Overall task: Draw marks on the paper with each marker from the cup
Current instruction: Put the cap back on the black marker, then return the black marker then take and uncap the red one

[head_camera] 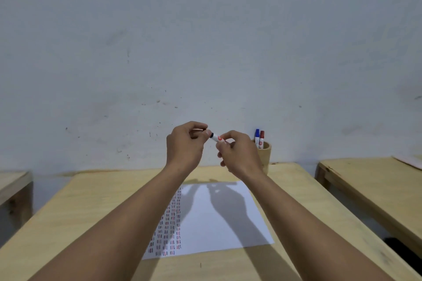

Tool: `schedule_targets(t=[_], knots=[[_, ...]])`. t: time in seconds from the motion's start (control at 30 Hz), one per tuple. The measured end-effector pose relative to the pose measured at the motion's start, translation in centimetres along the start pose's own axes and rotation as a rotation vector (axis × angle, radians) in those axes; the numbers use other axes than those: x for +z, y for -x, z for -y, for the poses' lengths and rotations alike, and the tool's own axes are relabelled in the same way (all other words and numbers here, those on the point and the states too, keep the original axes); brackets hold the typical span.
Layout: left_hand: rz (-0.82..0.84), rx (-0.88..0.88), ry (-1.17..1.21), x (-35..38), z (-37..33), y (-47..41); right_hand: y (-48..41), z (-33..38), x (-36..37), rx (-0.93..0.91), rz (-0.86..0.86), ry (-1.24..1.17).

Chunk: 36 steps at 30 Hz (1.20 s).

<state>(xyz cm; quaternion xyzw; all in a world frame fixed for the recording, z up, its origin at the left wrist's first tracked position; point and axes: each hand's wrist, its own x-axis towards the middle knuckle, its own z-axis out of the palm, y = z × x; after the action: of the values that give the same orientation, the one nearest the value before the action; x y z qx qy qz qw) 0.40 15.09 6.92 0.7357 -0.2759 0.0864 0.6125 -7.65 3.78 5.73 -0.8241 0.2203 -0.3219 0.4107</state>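
Note:
Both my hands are raised above the far end of the wooden table (80,201). My right hand (239,155) grips the white barrel of a black marker (216,137). My left hand (185,143) pinches that marker's cap end between thumb and fingers; the cap itself is mostly hidden. Below lies a white paper (217,219) with columns of short red, blue and black marks along its left side. A wooden cup (266,153) at the back right, against the wall, holds a blue marker (257,134) and a red marker (262,136), both capped and upright.
A grey-white wall stands right behind the table. A second wooden table (370,185) stands to the right across a narrow gap, with a sheet at its far corner. Part of another table (13,182) shows at the left edge.

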Motion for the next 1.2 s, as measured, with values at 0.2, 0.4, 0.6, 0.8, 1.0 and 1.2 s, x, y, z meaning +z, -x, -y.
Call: schedule_targets(t=[0.2, 0.4, 0.6, 0.8, 1.0, 1.2], knots=[[0.067, 0.046, -0.015, 4.2, -1.4, -1.1, -1.7, -3.0, -2.9, -0.091, -0.044, 0.236], [0.116, -0.030, -0.011, 9.1, 0.0, -1.5, -4.3, -5.5, -6.0, -0.041, -0.133, 0.192], [0.252, -0.127, -0.122, 13.7, 3.9, -1.0, -7.4, -6.6, -7.8, -0.039, -0.258, 0.106], [0.378, -0.178, -0.147, 17.4, 6.2, -0.8, -9.9, -8.7, -7.6, -0.017, -0.272, 0.094], [0.403, -0.150, -0.101, 19.6, 6.9, -1.2, -11.6, -11.6, -6.1, 0.093, -0.147, 0.145], [0.339, -0.141, -0.104, 20.5, 7.6, -1.2, -12.2, -12.6, -5.3, 0.132, 0.007, 0.226]])
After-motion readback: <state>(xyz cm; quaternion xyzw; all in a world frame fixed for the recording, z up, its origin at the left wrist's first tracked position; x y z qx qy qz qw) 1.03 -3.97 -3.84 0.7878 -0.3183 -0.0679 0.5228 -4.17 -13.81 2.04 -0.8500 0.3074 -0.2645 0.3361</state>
